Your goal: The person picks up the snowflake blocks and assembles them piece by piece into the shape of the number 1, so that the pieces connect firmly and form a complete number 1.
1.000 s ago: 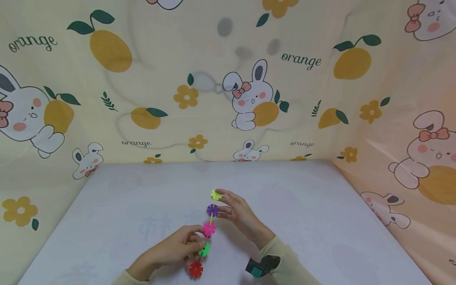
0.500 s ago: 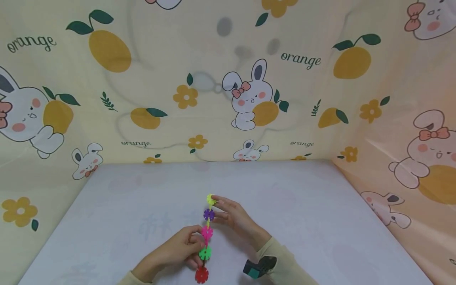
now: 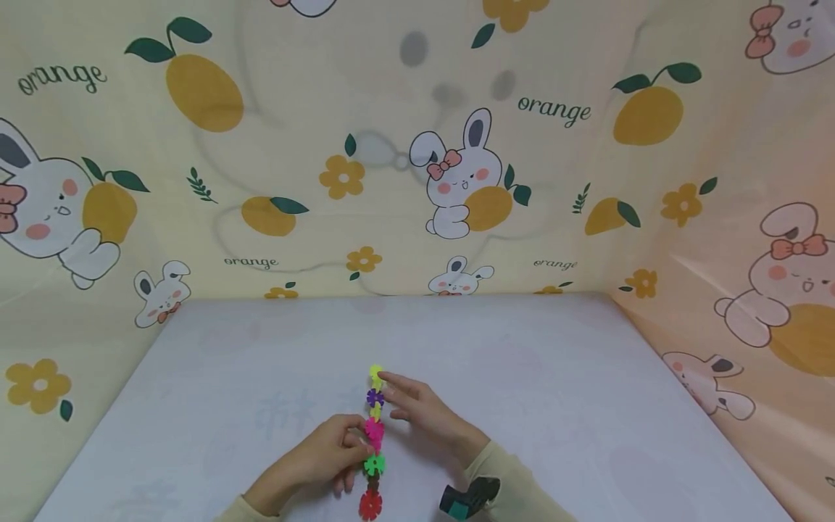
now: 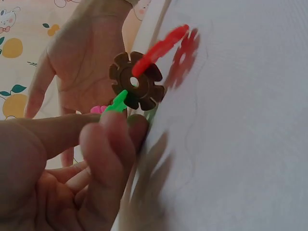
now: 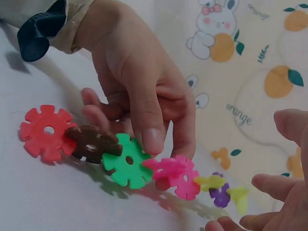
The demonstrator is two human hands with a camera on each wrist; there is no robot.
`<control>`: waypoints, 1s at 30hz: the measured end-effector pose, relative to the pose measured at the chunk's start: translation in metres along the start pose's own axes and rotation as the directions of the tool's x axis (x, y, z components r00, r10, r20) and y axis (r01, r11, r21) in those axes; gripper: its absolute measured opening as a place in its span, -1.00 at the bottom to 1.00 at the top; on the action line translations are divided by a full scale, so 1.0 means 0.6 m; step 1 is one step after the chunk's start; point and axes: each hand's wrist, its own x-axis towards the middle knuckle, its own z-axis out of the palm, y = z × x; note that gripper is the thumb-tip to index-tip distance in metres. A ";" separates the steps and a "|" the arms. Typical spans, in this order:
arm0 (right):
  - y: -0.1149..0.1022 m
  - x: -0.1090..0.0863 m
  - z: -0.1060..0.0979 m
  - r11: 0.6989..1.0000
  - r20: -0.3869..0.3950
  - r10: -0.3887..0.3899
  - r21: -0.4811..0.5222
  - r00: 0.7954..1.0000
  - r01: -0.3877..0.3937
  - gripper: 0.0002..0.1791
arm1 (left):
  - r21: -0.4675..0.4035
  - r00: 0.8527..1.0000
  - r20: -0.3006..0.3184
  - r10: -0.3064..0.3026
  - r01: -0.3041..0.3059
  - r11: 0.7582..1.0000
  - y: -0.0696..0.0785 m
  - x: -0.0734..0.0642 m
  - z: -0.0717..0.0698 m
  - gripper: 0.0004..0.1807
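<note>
A chain of slotted flower-shaped linking discs (image 3: 375, 429) runs away from the person in the head view. The right wrist view shows its order: a red disc (image 5: 33, 130), a brown disc (image 5: 83, 144), a green disc (image 5: 118, 168), two pink ones, then a purple disc (image 5: 219, 198) between two yellow ones. My left hand (image 3: 326, 455) pinches the chain around the pink and green discs, thumb on top. Fingers extended, my right hand (image 3: 433, 419) is beside the far end, its index fingertip right at the yellow end disc (image 3: 375, 373).
A white-covered table (image 3: 554, 377) lies under the hands. Patterned cloth (image 3: 313, 109) with rabbits and oranges hangs behind and along the sides. A dark wrist device (image 3: 470, 499) sits on the right sleeve.
The chain's far end has swung left and closer to the person, so the chain now lies straighter. My right hand has followed it left and nearer; my left hand keeps its pinch.
</note>
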 end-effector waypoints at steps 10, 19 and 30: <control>-0.001 -0.003 0.000 1.000 0.006 -0.018 -0.017 1.000 0.018 -0.42 | 0.061 0.998 -0.050 -0.038 0.041 0.997 -0.001 0.001 -0.008 -0.60; -0.015 -0.005 -0.015 0.998 -0.119 -0.042 -0.050 0.992 0.036 -0.47 | 0.159 0.994 -0.101 0.041 -0.025 0.987 0.003 -0.001 -0.039 -0.57; -0.040 -0.023 -0.031 0.920 -0.334 -0.323 -0.331 0.885 0.211 -0.72 | 0.256 0.928 -0.365 0.071 0.026 0.966 0.033 -0.022 -0.068 -0.62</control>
